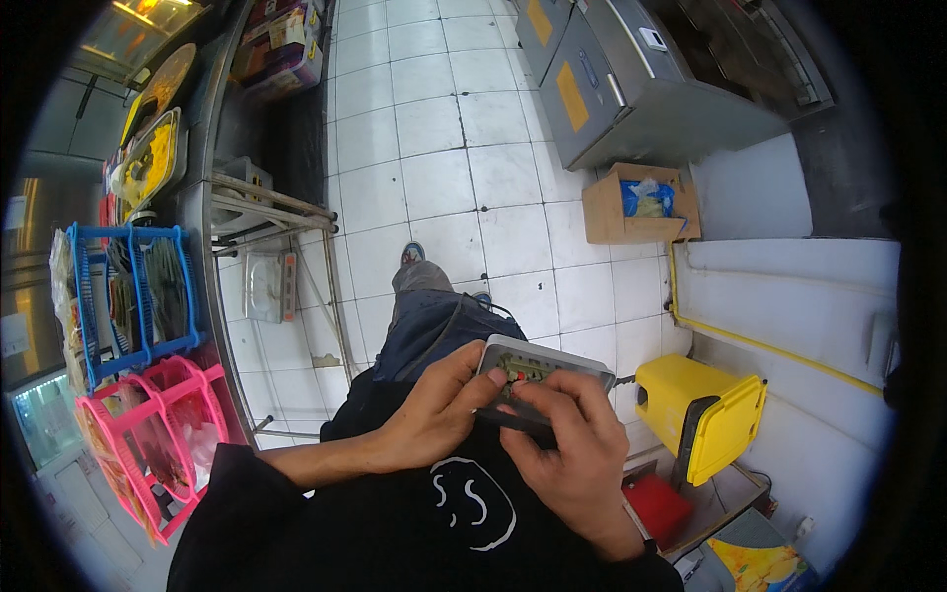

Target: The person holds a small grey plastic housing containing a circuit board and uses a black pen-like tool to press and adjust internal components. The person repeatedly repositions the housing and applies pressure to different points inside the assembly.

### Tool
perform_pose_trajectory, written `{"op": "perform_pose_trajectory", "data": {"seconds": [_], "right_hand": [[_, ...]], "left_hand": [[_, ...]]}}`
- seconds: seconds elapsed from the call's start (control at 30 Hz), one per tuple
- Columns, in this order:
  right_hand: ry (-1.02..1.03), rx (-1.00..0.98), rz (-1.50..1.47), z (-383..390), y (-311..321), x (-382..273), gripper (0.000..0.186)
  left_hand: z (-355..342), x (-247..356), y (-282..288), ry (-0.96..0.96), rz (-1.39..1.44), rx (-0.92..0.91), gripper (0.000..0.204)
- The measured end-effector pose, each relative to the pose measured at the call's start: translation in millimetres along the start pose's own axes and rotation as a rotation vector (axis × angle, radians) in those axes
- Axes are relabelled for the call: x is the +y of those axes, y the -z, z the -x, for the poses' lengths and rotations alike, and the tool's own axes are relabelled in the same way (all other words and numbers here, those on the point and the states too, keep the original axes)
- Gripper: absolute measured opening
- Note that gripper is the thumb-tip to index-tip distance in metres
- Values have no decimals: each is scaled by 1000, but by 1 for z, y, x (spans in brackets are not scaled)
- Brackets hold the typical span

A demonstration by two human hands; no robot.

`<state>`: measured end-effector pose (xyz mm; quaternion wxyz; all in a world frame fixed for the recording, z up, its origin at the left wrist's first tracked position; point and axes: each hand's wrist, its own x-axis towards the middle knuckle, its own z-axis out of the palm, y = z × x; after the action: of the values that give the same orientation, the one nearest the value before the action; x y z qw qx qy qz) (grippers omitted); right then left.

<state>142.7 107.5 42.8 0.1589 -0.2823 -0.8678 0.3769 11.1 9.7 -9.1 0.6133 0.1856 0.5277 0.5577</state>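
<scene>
In front of my torso I hold a shallow grey case with a green, board-like inside and a black near edge. My left hand is closed around its left side, the thumb reaching over the rim into the inside. My right hand is closed at the near right part, fingertips pinched together inside the case beside the left thumb. A tiny red part shows between the fingertips. Whatever the right fingers pinch is hidden by them.
Blue rack and pink rack with packets stand on the counter at left, beyond them a tray of yellow food. A cardboard box sits on the tiled floor near steel cabinets. At right is a yellow bin.
</scene>
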Motion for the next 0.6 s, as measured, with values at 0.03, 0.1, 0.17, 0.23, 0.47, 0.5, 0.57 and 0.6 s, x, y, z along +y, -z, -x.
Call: {"op": "perform_pose_trajectory", "data": {"seconds": [0.03,0.1,0.17,0.23,0.47,0.5,0.57,0.6], "right_hand": [[-3,9,29,0,-2,0,28],[26,31,56,0,-4,2,27],[59,42,84,-1,-4,4,25],[102,53,111,-3,-4,5,21],[6,74,45,-2,-5,2,25],[-2,78,39,-2,-5,2,26],[-16,88,40,-2,-6,2,27],[-22,95,47,-3,-6,2,27]], "left_hand": [[-1,-1,0,-16,-20,1,27],[-2,-3,1,-35,-31,1,25],[-3,-6,1,-72,-86,17,25],[-4,-9,1,-87,-98,29,25],[-6,-8,-2,-166,-192,81,22],[-6,-7,-3,-181,-212,91,21],[-8,-6,-2,-198,-261,112,20],[-8,-6,-2,-207,-286,122,19]]}}
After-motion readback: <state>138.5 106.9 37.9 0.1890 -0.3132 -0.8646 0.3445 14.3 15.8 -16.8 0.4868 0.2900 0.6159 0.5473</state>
